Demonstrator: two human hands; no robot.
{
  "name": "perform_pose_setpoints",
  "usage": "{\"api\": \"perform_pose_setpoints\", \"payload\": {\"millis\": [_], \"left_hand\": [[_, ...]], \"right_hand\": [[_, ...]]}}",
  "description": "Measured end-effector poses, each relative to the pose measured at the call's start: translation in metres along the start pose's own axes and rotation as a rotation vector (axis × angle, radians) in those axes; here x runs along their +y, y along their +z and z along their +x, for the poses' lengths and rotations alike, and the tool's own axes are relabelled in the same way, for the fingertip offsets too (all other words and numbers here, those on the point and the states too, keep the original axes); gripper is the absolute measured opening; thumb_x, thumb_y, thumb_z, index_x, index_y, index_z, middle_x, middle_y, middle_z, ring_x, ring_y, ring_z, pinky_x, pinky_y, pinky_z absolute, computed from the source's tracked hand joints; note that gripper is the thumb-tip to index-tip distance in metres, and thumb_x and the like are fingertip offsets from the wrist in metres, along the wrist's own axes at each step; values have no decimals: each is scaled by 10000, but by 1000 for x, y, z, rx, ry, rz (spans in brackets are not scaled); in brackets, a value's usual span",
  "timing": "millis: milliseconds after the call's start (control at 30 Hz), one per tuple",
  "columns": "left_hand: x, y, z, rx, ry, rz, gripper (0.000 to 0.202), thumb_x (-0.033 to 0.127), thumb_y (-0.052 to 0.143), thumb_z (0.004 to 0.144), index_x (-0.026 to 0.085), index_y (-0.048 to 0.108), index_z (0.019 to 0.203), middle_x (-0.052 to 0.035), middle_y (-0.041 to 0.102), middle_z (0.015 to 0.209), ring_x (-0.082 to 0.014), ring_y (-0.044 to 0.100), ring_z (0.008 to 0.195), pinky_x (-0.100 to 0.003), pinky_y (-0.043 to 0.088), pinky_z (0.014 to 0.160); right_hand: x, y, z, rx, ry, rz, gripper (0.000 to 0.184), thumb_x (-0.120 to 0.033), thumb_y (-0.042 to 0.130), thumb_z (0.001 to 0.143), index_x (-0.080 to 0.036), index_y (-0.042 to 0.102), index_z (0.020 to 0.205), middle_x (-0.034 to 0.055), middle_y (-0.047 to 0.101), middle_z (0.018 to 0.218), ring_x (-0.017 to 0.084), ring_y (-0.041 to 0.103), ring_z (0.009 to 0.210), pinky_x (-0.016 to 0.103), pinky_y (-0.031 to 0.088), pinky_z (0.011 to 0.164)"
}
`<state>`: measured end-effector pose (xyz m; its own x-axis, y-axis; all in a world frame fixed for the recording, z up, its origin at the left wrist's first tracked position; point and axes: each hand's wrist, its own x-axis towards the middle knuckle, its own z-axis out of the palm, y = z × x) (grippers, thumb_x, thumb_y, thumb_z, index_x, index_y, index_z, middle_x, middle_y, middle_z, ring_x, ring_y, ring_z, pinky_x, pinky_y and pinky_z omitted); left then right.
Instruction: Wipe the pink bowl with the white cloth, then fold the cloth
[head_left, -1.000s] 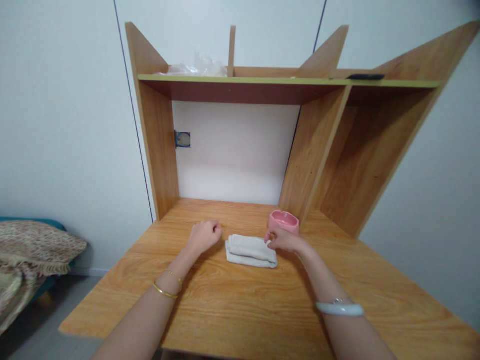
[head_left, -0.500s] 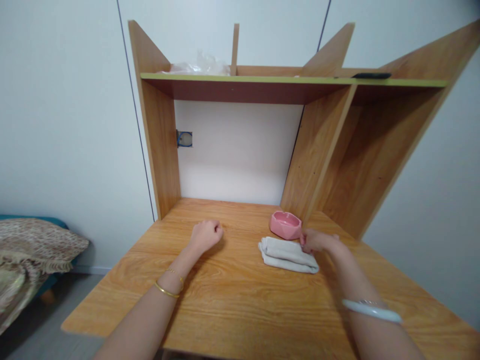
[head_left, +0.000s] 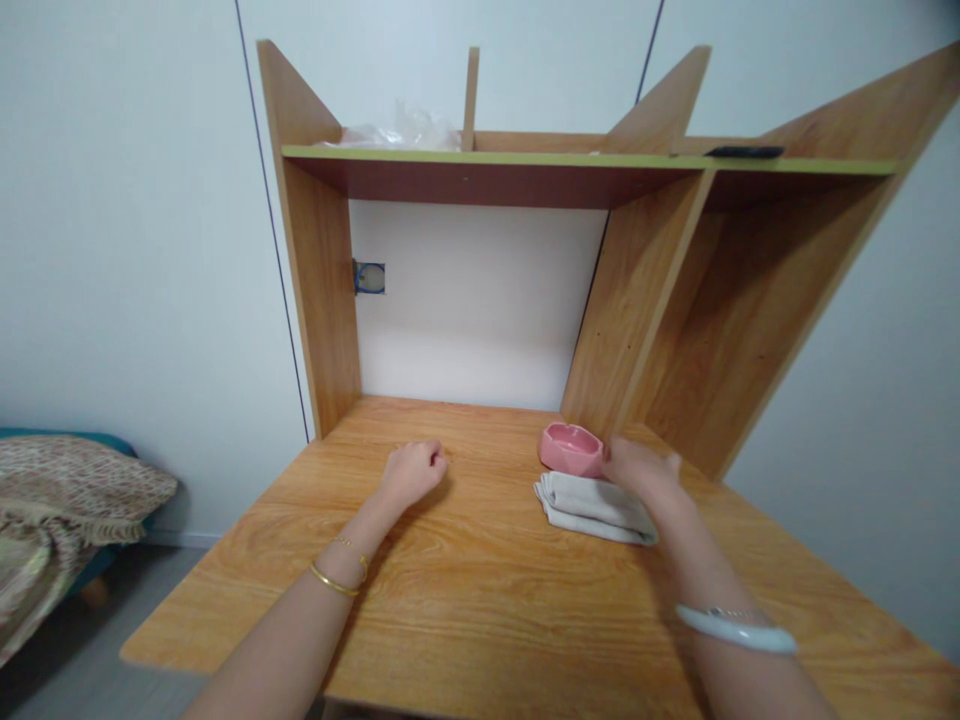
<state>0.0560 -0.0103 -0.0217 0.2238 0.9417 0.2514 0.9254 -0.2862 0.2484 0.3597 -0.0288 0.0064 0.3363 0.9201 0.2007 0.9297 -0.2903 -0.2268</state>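
Note:
A folded pale grey cloth (head_left: 589, 505) lies on the wooden desk (head_left: 480, 590), just in front of a small pink ceramic dish (head_left: 571, 449). My right hand (head_left: 639, 470) is at the cloth's right end, beside the dish; it is smeared by motion and its fingers do not show clearly. My left hand (head_left: 411, 471) rests on the desk to the left as a closed fist with nothing visible in it. A gold bangle is on my left wrist and a pale jade bangle on my right.
The desk carries a wooden hutch with upright side panels (head_left: 319, 290) and a shelf (head_left: 525, 160) above. On that shelf sit a clear plastic bag (head_left: 401, 130) and a dark flat object (head_left: 742, 152). A bed with a patterned blanket (head_left: 60, 500) stands at the left.
My right hand has slid the folded cloth to the right, from the desk's middle to a spot in front of the pink dish. My left fist has stayed put.

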Motion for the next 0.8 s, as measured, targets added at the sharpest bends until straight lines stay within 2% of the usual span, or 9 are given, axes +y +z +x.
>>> {"api": "perform_pose_setpoints", "payload": {"millis": [100,133,200,300,433,633,700,800], "left_hand": [[-2,2,1,18,30,-48,276,246,364,803,200,633,844,-67,675,864,-188,602,810,-261,416,695],[-2,3,1,16,45,-69,271,238,370,800,202,633,855,-62,674,884,-184,602,824,-260,419,708],[-4,7,2,5,84,-108,267,211,384,788,197,633,883,-57,670,937,-178,597,871,-259,425,750],[-7,13,2,-17,156,-138,326,151,396,756,163,608,1003,-73,634,1073,-170,565,995,-263,398,873],[-9,24,2,-78,218,-127,489,151,412,736,139,474,1221,-80,480,1296,-162,419,1203,-278,261,1033],[-9,30,-2,-188,228,-127,539,251,377,790,102,369,1308,-97,323,1398,-163,276,1295,-288,182,1075],[-9,29,-2,-212,224,-107,540,314,350,822,103,349,1320,-102,287,1413,-174,231,1313,-328,157,1082],[-9,29,-4,-247,204,-71,578,437,284,855,144,287,1352,-91,217,1438,-203,139,1338,-442,106,1076]], "right_hand": [[-41,11,-12,57,-216,-2,144,-162,454,748,-162,586,805,151,608,924,245,552,921,350,367,787],[-55,17,-18,66,-278,29,156,-155,442,755,-161,582,822,139,603,938,228,539,935,324,362,804],[-78,32,-28,5,-433,127,185,-159,445,762,-158,572,896,118,591,987,201,526,951,287,363,830],[-97,55,-41,-72,-552,222,300,-148,405,791,-102,518,1065,155,547,1111,206,490,1049,286,349,894],[-97,79,-48,-178,-624,252,408,-197,394,820,-81,437,1208,183,468,1257,233,408,1183,337,298,976],[-83,89,-51,-283,-668,224,536,-389,351,860,-81,381,1297,166,372,1362,244,272,1291,383,209,1052],[-83,88,-53,-295,-659,203,557,-412,331,866,-77,370,1309,166,346,1379,247,255,1299,384,202,1058],[-84,87,-56,-297,-651,175,555,-407,312,874,-73,369,1314,173,318,1391,258,236,1306,392,198,1059]]}}
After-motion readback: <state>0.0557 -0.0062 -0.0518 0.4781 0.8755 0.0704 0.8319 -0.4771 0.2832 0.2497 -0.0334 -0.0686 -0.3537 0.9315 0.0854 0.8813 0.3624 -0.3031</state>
